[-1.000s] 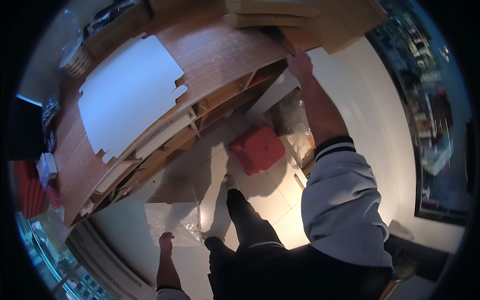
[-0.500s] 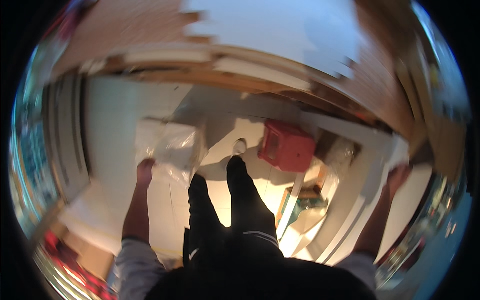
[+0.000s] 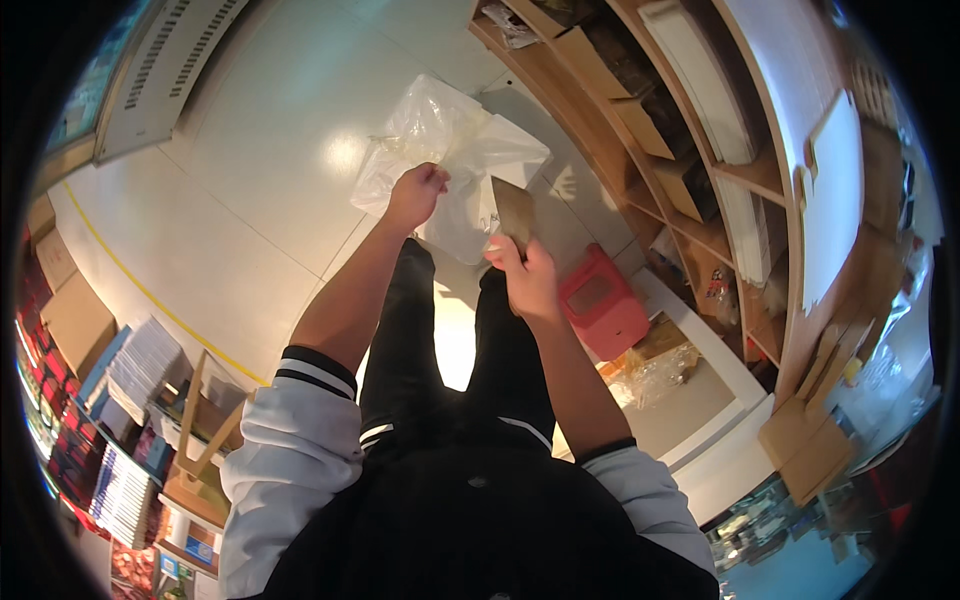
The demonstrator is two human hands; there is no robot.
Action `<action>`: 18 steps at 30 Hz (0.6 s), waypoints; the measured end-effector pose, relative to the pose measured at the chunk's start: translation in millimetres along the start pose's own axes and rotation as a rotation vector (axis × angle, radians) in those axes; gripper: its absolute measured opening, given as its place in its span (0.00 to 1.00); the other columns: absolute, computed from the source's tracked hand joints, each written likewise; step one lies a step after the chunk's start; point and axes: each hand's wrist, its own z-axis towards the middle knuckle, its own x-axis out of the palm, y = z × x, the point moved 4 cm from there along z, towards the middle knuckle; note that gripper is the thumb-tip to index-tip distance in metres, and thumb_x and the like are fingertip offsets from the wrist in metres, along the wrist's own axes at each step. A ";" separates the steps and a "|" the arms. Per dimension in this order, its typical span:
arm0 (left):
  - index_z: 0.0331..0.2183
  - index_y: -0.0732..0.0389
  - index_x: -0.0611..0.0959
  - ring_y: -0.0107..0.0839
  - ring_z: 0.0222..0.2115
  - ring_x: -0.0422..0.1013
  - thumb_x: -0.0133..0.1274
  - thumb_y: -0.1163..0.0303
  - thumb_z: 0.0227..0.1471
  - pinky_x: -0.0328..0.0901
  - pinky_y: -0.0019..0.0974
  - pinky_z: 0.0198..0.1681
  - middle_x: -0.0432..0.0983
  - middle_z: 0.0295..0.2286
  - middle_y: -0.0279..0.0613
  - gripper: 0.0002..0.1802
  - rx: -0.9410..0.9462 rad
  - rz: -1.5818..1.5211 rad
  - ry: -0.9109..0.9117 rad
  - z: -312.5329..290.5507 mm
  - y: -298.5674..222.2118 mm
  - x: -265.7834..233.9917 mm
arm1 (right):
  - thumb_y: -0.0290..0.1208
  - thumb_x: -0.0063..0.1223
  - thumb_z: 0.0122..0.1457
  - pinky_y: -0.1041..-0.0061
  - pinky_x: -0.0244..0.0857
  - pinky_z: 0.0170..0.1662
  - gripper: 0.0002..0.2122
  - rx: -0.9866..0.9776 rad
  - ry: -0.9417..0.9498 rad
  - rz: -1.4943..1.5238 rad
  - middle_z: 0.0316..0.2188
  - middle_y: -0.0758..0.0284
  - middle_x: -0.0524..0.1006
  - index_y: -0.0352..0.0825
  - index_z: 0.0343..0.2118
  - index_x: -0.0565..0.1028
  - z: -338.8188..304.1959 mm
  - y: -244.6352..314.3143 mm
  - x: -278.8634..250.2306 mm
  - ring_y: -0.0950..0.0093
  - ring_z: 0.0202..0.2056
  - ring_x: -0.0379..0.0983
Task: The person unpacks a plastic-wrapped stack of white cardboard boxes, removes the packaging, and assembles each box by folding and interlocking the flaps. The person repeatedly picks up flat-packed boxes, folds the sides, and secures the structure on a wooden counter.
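My left hand (image 3: pixel 418 194) is closed in a pinch on a clear plastic bag (image 3: pixel 440 115), which spreads out beyond it with whitish contents I cannot make out. To its right, my right hand (image 3: pixel 527 272) grips the lower end of a flat brown piece of cardboard (image 3: pixel 515 210), thumb on the near face. The cardboard points up and away, beside the bag's right part. Both hands are in front of my legs, a short distance apart.
A red plastic stool (image 3: pixel 604 305) stands right of my legs, beside a white frame (image 3: pixel 715 425) with crumpled clear plastic (image 3: pixel 655 378). Wooden shelves (image 3: pixel 640 150) holding boxes curve along the right. Folded cardboard (image 3: pixel 808 445) lies farther right. Stacked goods (image 3: pixel 140 375) fill the lower left.
My view has turned left, so the shelves now lie on the right. My hands have come together from wide apart, and the right one now holds the cardboard piece.
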 end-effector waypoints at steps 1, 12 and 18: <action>0.33 0.63 0.80 0.33 0.29 0.74 0.45 0.62 0.53 0.66 0.33 0.36 0.78 0.25 0.42 0.16 0.005 -0.022 0.004 -1.2 0.0 -3.1 | 0.32 0.48 0.60 0.75 0.67 0.31 0.10 0.014 0.059 -0.144 0.23 0.65 0.76 0.30 0.37 0.74 12.5 0.4 9.2 0.74 0.24 0.72; 0.29 0.57 0.80 0.43 0.31 0.75 0.43 0.64 0.53 0.66 0.42 0.37 0.79 0.26 0.42 0.12 -0.068 0.200 -0.172 -18.3 -7.3 0.2 | 0.36 0.43 0.61 0.58 0.65 0.42 0.16 -0.091 0.398 -0.862 0.33 0.51 0.76 0.35 0.49 0.71 62.3 25.4 42.2 0.51 0.37 0.72; 0.28 0.56 0.80 0.43 0.32 0.75 0.44 0.71 0.45 0.63 0.44 0.36 0.79 0.26 0.44 0.09 -0.080 0.411 -0.245 -25.6 -17.1 8.3 | 0.34 0.41 0.61 0.58 0.65 0.45 0.16 -0.055 0.547 -1.012 0.36 0.51 0.76 0.38 0.50 0.70 79.3 21.9 51.6 0.54 0.42 0.72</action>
